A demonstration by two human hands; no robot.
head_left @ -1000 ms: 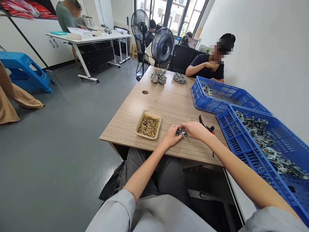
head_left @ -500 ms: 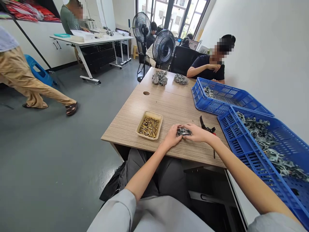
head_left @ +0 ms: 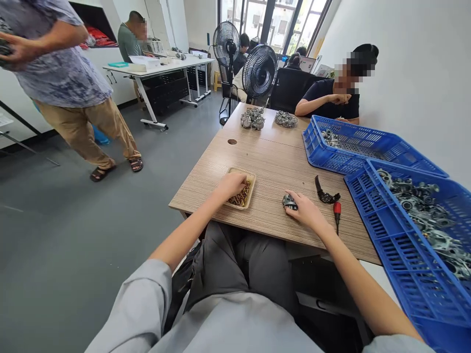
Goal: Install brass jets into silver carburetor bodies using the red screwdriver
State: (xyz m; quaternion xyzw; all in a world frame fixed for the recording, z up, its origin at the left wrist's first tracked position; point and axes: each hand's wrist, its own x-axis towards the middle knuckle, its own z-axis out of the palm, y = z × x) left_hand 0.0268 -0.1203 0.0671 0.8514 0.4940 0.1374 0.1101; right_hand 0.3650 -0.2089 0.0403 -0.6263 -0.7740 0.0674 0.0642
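1. Overall, a wooden desk carries everything, with a blue crate of metal castings at its near right corner.
2. Near the front edge, the left hand curls into a tray of brass pins; whether it has hold of any is hidden.
3. Further right, the right hand curls loosely, fingertips on a small metal part, which lies much nearer this hand than the left.

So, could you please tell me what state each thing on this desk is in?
Left hand: fingers down among the pins.
Right hand: resting on the metal part.
Metal part: lying on the desk.
Tray: full of brass pins.
Near blue crate: heaped with metal castings.
Far blue crate: few parts inside.
Screwdriver: lying down.
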